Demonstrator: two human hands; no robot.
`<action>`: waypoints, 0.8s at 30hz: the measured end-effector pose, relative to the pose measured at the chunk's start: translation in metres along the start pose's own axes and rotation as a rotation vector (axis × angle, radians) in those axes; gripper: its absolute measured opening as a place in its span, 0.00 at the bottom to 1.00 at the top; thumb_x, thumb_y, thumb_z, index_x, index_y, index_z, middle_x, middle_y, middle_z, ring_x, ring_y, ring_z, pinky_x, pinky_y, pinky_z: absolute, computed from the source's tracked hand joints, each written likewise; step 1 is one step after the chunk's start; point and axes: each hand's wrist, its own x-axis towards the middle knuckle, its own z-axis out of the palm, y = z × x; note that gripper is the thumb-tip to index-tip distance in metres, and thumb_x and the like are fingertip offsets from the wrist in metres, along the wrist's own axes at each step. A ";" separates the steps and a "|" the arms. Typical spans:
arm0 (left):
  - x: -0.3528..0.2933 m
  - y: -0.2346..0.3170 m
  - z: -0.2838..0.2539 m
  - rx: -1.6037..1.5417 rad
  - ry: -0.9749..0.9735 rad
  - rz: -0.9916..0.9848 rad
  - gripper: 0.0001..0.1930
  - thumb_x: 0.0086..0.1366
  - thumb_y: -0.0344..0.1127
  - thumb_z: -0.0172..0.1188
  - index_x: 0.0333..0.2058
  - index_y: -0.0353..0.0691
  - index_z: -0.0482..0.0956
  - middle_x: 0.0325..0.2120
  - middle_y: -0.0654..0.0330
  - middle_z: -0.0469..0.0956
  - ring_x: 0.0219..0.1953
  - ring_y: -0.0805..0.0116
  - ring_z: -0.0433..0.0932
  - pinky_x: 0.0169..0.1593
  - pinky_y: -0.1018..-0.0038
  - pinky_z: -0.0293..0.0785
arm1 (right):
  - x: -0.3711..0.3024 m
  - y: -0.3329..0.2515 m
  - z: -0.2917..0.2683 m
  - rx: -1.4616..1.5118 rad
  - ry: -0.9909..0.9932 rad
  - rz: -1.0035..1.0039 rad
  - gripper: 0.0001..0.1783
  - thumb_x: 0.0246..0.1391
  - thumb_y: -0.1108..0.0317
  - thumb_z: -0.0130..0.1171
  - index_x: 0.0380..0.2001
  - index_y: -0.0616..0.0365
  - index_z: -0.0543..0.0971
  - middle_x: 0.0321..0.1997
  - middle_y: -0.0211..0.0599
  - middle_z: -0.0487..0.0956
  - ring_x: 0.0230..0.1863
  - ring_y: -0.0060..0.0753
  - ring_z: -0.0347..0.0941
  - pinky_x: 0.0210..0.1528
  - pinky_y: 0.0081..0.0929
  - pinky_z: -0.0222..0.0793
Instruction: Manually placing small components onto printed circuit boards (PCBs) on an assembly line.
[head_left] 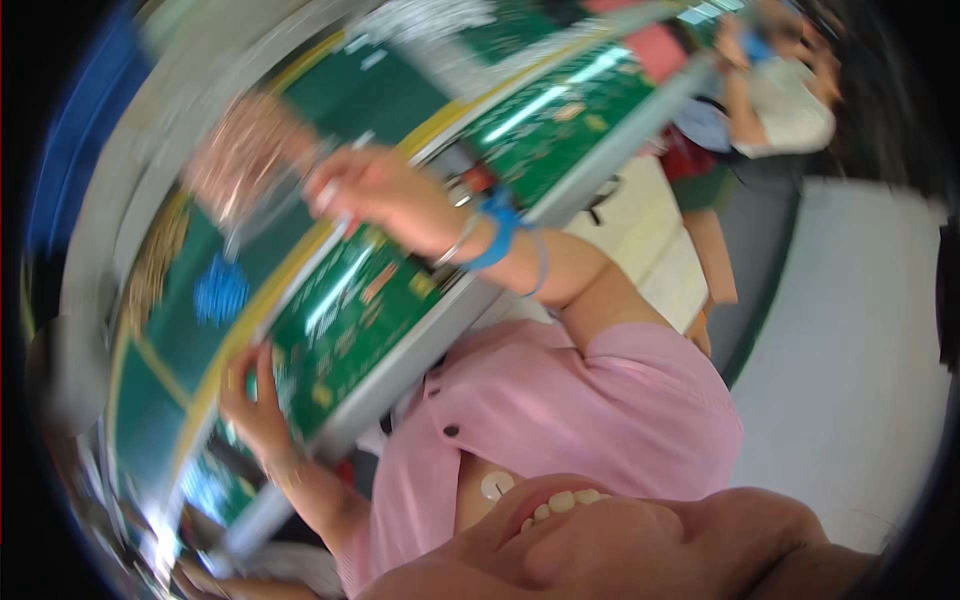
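My right hand (375,195), with a blue strap and a bracelet at the wrist, is raised over the bench with its fingers closed on a clear plastic bag (250,160). Coppery contents show through the bag, too blurred to name. Lower down at the left, my left hand (255,400) rests by the yellow edge of the bench, thumb and fingers apart, holding nothing I can see. Beside it runs a glossy green strip (335,340) with small parts scattered on it. A blue bundle (220,290) of thin strands lies between the bag and my left hand.
A tan bundle of strands (160,250) lies at the bench's far left. A pale metal rail (400,355) borders the green strip on my side. Another person (780,100) works at the upper right, near cardboard boxes (650,240). A white surface (850,330) lies to the right.
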 end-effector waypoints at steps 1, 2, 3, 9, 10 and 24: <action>0.009 -0.002 0.006 -0.015 -0.021 0.039 0.05 0.55 0.27 0.60 0.30 0.34 0.79 0.26 0.57 0.78 0.30 0.66 0.75 0.38 0.72 0.69 | 0.000 -0.004 -0.005 -0.075 0.040 -0.046 0.11 0.50 0.64 0.56 0.35 0.58 0.74 0.32 0.31 0.76 0.32 0.20 0.71 0.33 0.19 0.69; 0.015 0.007 0.006 -0.033 -0.028 0.050 0.05 0.55 0.28 0.60 0.30 0.34 0.79 0.26 0.57 0.78 0.30 0.67 0.75 0.38 0.73 0.69 | 0.000 -0.004 -0.009 -0.083 0.024 -0.082 0.10 0.50 0.66 0.55 0.34 0.58 0.73 0.31 0.29 0.74 0.30 0.20 0.70 0.33 0.19 0.68; 0.018 0.008 0.007 -0.075 -0.026 0.063 0.06 0.55 0.30 0.61 0.31 0.34 0.78 0.27 0.57 0.78 0.29 0.68 0.76 0.36 0.74 0.69 | -0.003 -0.011 -0.005 -0.038 0.102 -0.070 0.09 0.51 0.65 0.55 0.33 0.57 0.73 0.29 0.28 0.73 0.29 0.18 0.67 0.32 0.18 0.66; -0.001 -0.015 0.004 -0.206 0.015 0.140 0.05 0.58 0.28 0.57 0.32 0.34 0.77 0.32 0.61 0.78 0.34 0.73 0.76 0.41 0.78 0.73 | 0.014 0.003 -0.030 0.053 -0.037 -0.134 0.11 0.56 0.71 0.51 0.42 0.60 0.74 0.37 0.30 0.73 0.32 0.22 0.60 0.33 0.20 0.59; -0.010 -0.018 0.009 -0.151 0.032 0.168 0.05 0.58 0.28 0.57 0.32 0.34 0.76 0.33 0.61 0.77 0.34 0.72 0.76 0.40 0.78 0.72 | 0.016 0.008 -0.030 0.053 -0.053 -0.121 0.11 0.56 0.71 0.51 0.42 0.60 0.74 0.37 0.30 0.73 0.32 0.21 0.61 0.33 0.20 0.60; -0.020 -0.012 0.029 0.200 0.117 0.336 0.04 0.52 0.29 0.59 0.28 0.37 0.77 0.32 0.58 0.72 0.37 0.57 0.71 0.41 0.68 0.69 | 0.022 0.012 -0.030 -0.039 -0.050 -0.100 0.11 0.56 0.69 0.53 0.42 0.60 0.75 0.37 0.28 0.75 0.31 0.18 0.64 0.33 0.17 0.63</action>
